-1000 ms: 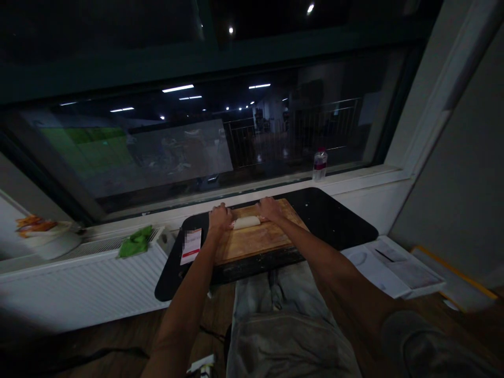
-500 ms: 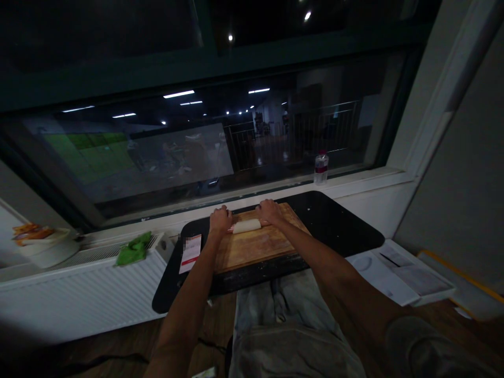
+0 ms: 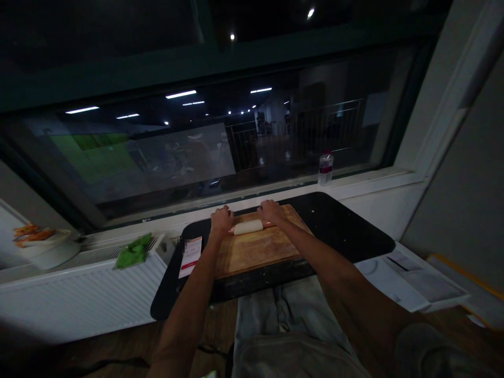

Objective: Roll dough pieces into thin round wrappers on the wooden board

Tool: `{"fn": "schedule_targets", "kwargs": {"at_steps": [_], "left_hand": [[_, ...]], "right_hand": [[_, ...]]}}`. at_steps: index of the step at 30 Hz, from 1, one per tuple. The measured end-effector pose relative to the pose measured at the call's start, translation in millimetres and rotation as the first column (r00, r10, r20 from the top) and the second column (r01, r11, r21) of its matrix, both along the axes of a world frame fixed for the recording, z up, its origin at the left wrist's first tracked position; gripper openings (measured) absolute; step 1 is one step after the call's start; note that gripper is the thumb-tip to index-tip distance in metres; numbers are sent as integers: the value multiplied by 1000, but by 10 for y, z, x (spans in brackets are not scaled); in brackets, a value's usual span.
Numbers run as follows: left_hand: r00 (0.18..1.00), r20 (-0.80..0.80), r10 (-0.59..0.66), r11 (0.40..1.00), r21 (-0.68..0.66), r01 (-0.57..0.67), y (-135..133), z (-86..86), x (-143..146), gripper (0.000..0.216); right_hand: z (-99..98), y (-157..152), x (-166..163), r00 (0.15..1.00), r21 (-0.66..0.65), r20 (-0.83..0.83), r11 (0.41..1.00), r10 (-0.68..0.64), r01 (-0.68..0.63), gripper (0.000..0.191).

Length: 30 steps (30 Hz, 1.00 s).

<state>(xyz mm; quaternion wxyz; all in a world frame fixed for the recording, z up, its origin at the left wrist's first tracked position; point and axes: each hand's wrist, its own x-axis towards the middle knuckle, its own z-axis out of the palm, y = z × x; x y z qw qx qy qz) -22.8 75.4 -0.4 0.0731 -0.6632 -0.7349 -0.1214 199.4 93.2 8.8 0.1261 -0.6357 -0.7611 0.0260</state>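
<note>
A rolling pin (image 3: 248, 227) lies across the far part of a wooden board (image 3: 258, 252). Its middle is thick and pale, and thinner reddish ends stick out at both sides; whether the pale part is dough wrapped round it I cannot tell. My left hand (image 3: 222, 219) is closed over the left end. Over the right end, my right hand (image 3: 271, 211) is closed as well, its fingers partly hidden behind the knuckles. The board rests on a black table (image 3: 338, 226) below the window.
Left of the board lies a white and red packet (image 3: 190, 257). A green cloth (image 3: 134, 251) and a white tub (image 3: 49, 251) sit on the radiator (image 3: 90, 294). A bottle (image 3: 325, 169) stands on the sill. An open white box (image 3: 409, 281) is at the right.
Both hands keep their hold on the rolling pin, which stays at nearly the same place on the board. The view has shifted slightly.
</note>
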Motion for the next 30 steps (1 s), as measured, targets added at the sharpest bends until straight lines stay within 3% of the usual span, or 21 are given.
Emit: {"fn": "schedule_targets", "kwargs": {"at_steps": [15,30], "left_hand": [[1000,2,3,1000,-14,-3,62,55,16,42],[1000,12,27,996,-84,-25,159,-16,-29,44]], "right_hand": [[-31,103,1,999,16,23,999,33,-34,42],[15,166,-63,999,34,8,999,32,-32,40]]}}
